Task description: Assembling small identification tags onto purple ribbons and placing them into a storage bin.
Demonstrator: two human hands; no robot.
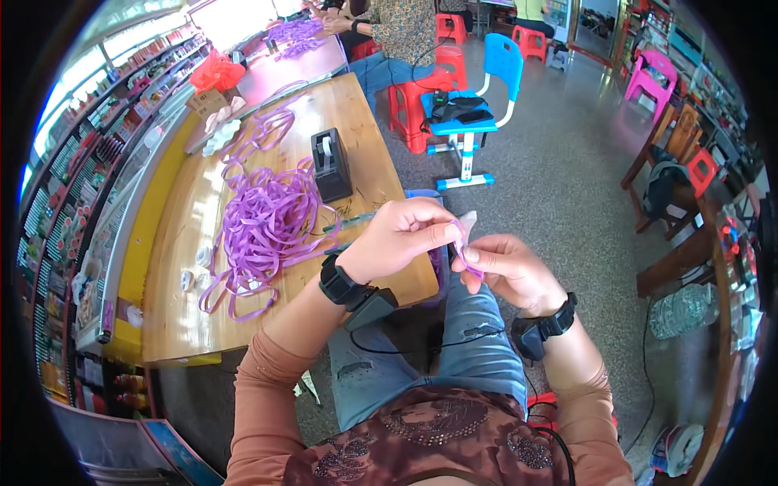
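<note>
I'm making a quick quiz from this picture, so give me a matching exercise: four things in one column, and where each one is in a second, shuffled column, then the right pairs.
Things:
1. black tape dispenser
2. tangled pile of purple ribbon
3. short purple ribbon piece
4. blue and white plastic chair

Places:
A. pinched between the left hand and the right hand
B. on the grey floor past the table's far side
C. standing on the wooden table, right of the ribbon pile
D. spread over the middle of the wooden table

Pairs: 1-C, 2-D, 3-A, 4-B
</note>
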